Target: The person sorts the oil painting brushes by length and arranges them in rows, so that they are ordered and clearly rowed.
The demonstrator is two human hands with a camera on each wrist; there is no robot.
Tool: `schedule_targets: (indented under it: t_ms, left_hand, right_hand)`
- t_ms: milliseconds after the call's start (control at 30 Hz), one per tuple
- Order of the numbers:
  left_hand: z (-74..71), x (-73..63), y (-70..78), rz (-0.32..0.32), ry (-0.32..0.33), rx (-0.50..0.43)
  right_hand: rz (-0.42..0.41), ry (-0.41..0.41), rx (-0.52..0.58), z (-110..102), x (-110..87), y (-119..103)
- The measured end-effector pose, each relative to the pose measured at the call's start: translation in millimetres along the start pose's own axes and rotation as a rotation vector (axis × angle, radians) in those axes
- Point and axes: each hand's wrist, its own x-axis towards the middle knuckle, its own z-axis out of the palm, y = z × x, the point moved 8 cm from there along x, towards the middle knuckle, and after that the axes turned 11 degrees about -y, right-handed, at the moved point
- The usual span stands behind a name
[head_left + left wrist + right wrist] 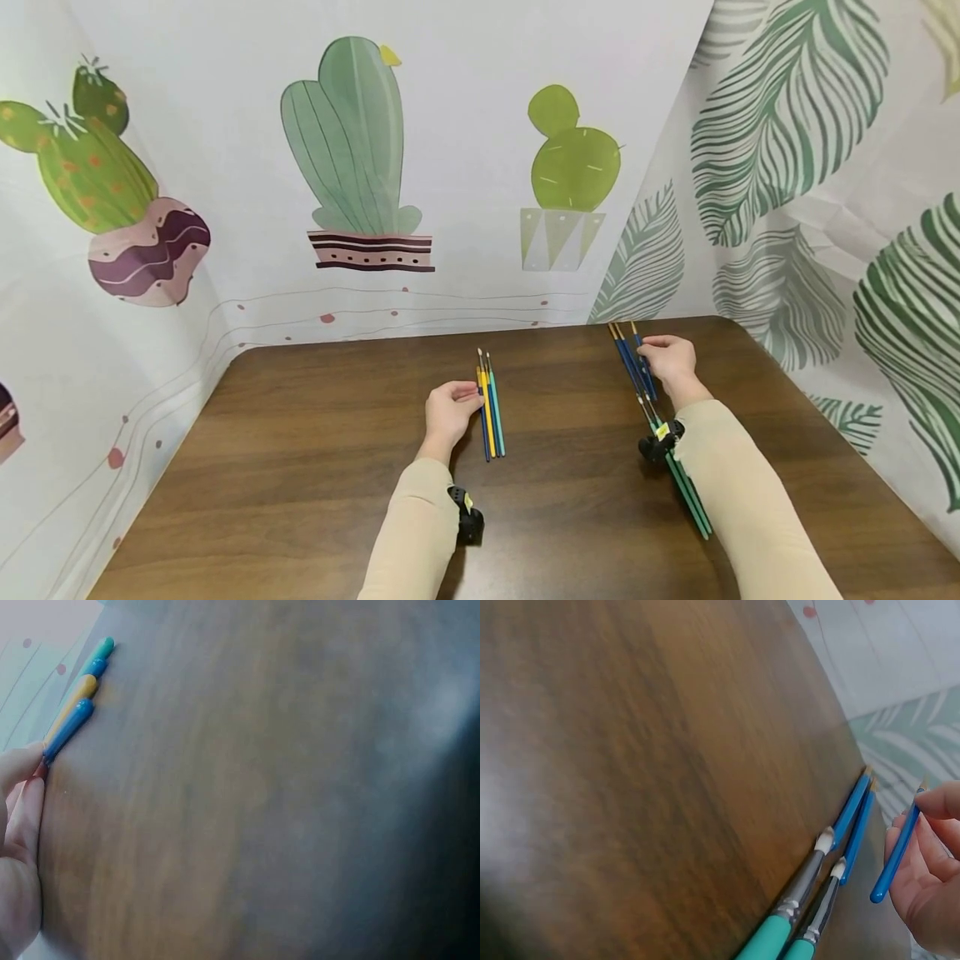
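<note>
My left hand [447,415] is at a row of slim paintbrushes on the table, its thumb and finger pinching the leftmost blue paintbrush [71,729]. Close beside that one lie a yellow paintbrush [489,417], another blue one and a teal paintbrush [498,421], bristles toward the wall. Over at the far right, my right hand [670,364] pinches a blue paintbrush [900,855] between thumb and fingers, its rounded handle end hanging free. To its left, two blue paintbrushes [851,810] lie on the table. Two green-handled paintbrushes [686,492] with pale bristles lie nearer, partly under the right wrist.
The brown wooden table [300,467] ends at a wall sheet printed with cacti [360,142] and leaves [787,108]. A small black camera sits on each wrist. The right-hand brushes reach close to the table's back edge.
</note>
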Motion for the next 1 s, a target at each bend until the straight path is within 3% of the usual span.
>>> schedule_targets:
  t_ms: [100, 367, 1000]
  left_hand:
    - [-0.5, 0.2, -0.7, 0.005, 0.001, 0.003]
    - [-1.8, 0.1, -1.5, -0.012, -0.008, -0.001]
    - [-1.6, 2.2, -0.7, -0.005, -0.01, -0.003]
  right_hand:
    - [0.018, 0.015, -0.005, -2, 5.4, 4]
    - [0.034, 0.043, -0.16, -4, 14.0, 6]
    - [0.034, 0.039, -0.289, 6, 22.1, -3]
